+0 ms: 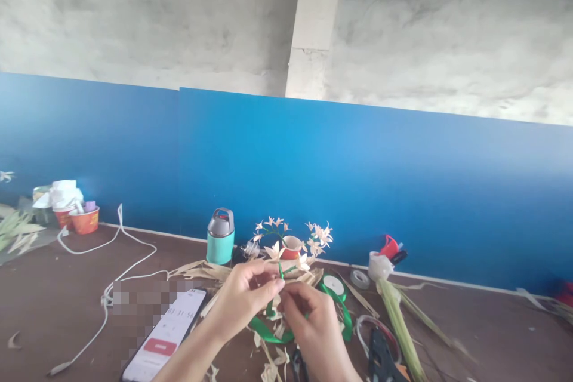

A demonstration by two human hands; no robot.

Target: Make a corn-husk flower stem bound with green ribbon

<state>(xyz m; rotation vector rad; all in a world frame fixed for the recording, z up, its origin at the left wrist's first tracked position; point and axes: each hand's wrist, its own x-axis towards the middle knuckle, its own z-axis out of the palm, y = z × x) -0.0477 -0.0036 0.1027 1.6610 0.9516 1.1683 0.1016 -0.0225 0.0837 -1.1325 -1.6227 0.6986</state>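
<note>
The left hand (253,298) pinches a thin green-wrapped stem (281,270) between thumb and fingers, above the brown surface (487,334). Pale, pointed-petalled flowers (274,251) stand just above those fingertips. The right hand (313,317) is beside it, its thumb and fingertips drawn together close under the stem; whether anything is gripped there cannot be told.

The stem looks slender, so a hard squeeze or a twist between the two hands could bend it. The petals look dry and papery; a knuckle of the left hand brushing upward might crease or snap one. Too light a pinch could let the stem roll or slip.

Below and between the hands, glossy green ribbon (268,332) lies in a loose curve among dry, curled husk scraps (271,364). It could snag on them or twist if pulled. The white-centred ribbon spool (333,285), just beyond the right hand, might tip or unwind with a tug.

Black-handled scissors (299,365) lie beside the right wrist, where a lowered forearm could knock them. The left forearm passes close to the black-edged smartphone (166,334) and might nudge it.
</note>
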